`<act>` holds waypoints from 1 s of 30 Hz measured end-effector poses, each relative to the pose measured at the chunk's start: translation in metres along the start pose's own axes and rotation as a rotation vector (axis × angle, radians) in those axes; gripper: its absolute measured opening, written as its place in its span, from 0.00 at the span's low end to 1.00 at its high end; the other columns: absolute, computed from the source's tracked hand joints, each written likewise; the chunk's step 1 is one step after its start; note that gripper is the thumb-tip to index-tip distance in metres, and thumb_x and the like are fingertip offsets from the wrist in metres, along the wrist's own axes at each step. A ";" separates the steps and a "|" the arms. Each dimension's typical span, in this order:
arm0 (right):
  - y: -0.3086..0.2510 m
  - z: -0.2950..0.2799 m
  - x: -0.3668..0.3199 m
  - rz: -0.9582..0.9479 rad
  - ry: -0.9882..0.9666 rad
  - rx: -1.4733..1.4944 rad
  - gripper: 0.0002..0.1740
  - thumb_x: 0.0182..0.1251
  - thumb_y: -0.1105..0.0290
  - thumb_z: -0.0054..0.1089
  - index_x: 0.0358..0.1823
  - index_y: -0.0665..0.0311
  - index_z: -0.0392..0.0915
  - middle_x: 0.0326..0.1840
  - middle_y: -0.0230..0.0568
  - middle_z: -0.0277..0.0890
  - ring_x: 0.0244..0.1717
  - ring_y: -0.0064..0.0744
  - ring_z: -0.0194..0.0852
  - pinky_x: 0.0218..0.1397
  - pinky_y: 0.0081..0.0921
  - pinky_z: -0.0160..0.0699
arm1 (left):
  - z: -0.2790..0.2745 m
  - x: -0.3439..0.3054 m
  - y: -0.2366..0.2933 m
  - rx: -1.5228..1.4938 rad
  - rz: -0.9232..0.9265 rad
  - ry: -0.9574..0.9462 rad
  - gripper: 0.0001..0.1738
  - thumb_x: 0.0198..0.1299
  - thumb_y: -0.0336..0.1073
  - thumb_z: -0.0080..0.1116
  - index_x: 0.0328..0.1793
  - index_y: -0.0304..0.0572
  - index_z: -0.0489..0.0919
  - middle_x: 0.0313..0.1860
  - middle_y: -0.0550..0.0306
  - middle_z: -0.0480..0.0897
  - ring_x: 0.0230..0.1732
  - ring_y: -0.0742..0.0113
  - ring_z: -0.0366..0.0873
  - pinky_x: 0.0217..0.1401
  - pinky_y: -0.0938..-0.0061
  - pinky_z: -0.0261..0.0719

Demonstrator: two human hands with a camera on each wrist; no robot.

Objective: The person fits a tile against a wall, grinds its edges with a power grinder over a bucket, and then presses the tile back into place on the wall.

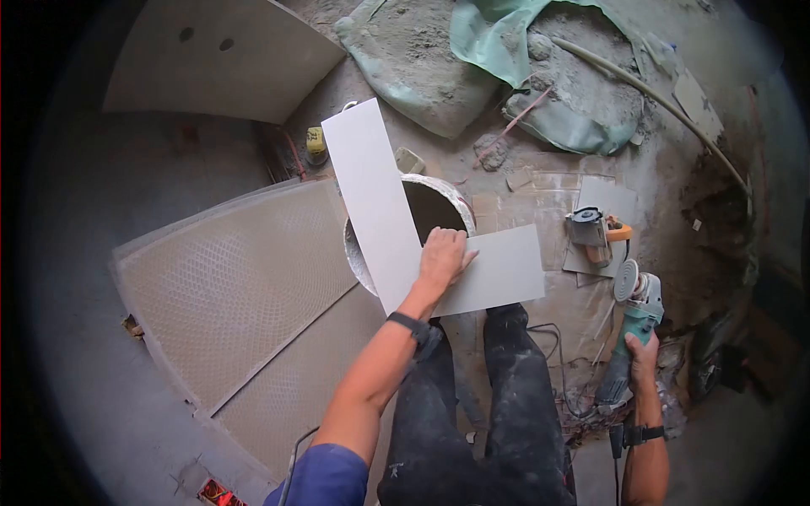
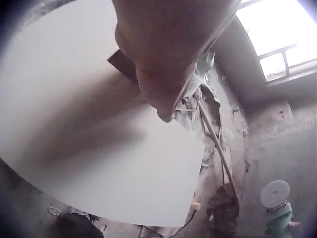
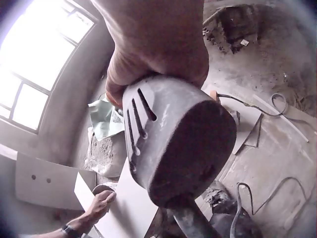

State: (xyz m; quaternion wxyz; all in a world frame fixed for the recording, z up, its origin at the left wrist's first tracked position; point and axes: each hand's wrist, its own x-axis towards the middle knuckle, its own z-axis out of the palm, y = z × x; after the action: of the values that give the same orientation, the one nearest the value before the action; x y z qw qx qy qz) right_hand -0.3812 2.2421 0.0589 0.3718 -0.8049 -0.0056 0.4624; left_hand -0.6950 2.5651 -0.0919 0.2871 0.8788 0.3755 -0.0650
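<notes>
An L-shaped white tile (image 1: 371,202) lies across the top of a round bucket (image 1: 451,196) in front of the person's legs. My left hand (image 1: 443,257) grips it at the inner corner, fingers curled over the edge; the left wrist view shows the tile's face (image 2: 99,163) under that hand. Out to the right, my right hand (image 1: 643,354) is wrapped round the body of a green and grey angle grinder (image 1: 643,314). A pale round disc (image 1: 626,280) on the grinder's head faces the tile, well apart from it. The grinder's vented rear housing (image 3: 168,134) fills the right wrist view.
A second grinder (image 1: 591,232) with an orange handle lies on tile offcuts at the right. Large patterned tiles (image 1: 245,278) cover the floor at left. Sacks of grey rubble (image 1: 422,67) sit ahead, and a power cord (image 1: 557,354) winds near the right leg.
</notes>
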 end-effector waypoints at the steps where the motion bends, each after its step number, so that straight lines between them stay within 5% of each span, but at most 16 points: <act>1: 0.003 -0.004 0.001 0.000 0.008 -0.003 0.36 0.55 0.54 0.71 0.60 0.68 0.73 0.51 0.33 0.77 0.48 0.27 0.74 0.56 0.28 0.73 | 0.011 0.008 0.007 0.003 -0.114 -0.103 0.23 0.60 0.49 0.66 0.46 0.34 0.77 0.45 0.39 0.83 0.52 0.41 0.79 0.58 0.53 0.75; 3: 0.001 -0.009 0.002 -0.004 0.015 0.007 0.36 0.55 0.53 0.71 0.60 0.69 0.73 0.51 0.33 0.77 0.48 0.27 0.74 0.56 0.28 0.73 | 0.025 0.014 0.007 0.015 -0.231 -0.213 0.25 0.63 0.53 0.62 0.42 0.34 0.77 0.38 0.39 0.84 0.45 0.39 0.82 0.51 0.51 0.78; 5: 0.004 -0.013 0.004 -0.010 0.023 0.025 0.36 0.55 0.53 0.71 0.60 0.69 0.73 0.51 0.33 0.76 0.48 0.27 0.73 0.56 0.28 0.73 | 0.033 0.017 0.005 -0.143 -0.348 -0.119 0.31 0.67 0.60 0.55 0.35 0.33 0.76 0.27 0.38 0.82 0.35 0.35 0.81 0.41 0.47 0.78; 15: -0.003 -0.022 0.006 -0.062 -0.021 -0.012 0.38 0.54 0.52 0.72 0.60 0.69 0.73 0.52 0.36 0.76 0.49 0.28 0.73 0.57 0.27 0.72 | -0.062 -0.074 0.020 -0.488 -0.378 0.357 0.36 0.75 0.60 0.39 0.24 0.34 0.70 0.21 0.39 0.70 0.26 0.38 0.70 0.34 0.50 0.66; 20: -0.013 0.017 -0.001 -0.099 -0.096 0.002 0.38 0.53 0.53 0.72 0.60 0.70 0.73 0.51 0.36 0.77 0.49 0.29 0.74 0.57 0.27 0.73 | -0.084 -0.117 0.001 -0.661 -0.504 0.396 0.35 0.75 0.57 0.38 0.24 0.33 0.70 0.20 0.44 0.71 0.25 0.50 0.71 0.45 0.55 0.73; 25: -0.035 0.099 -0.022 -0.129 -0.130 -0.041 0.37 0.53 0.54 0.74 0.59 0.70 0.73 0.49 0.37 0.78 0.46 0.30 0.76 0.54 0.28 0.75 | -0.107 -0.155 -0.043 -1.079 -0.322 0.427 0.33 0.74 0.56 0.38 0.21 0.38 0.69 0.17 0.57 0.70 0.27 0.62 0.73 0.72 0.54 0.68; 30: -0.056 0.196 -0.043 -0.170 -0.130 -0.129 0.38 0.51 0.54 0.75 0.58 0.71 0.73 0.49 0.41 0.79 0.46 0.31 0.77 0.53 0.30 0.77 | -0.145 -0.181 -0.055 -1.190 -0.190 0.375 0.36 0.76 0.58 0.29 0.20 0.42 0.69 0.18 0.57 0.70 0.28 0.61 0.73 0.71 0.52 0.65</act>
State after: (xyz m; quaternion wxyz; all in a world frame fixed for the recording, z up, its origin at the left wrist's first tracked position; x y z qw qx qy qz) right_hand -0.5340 2.3840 0.0668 0.3558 -0.7921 -0.1277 0.4792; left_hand -0.8763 2.5634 0.0625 0.6491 0.5279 0.4677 0.2849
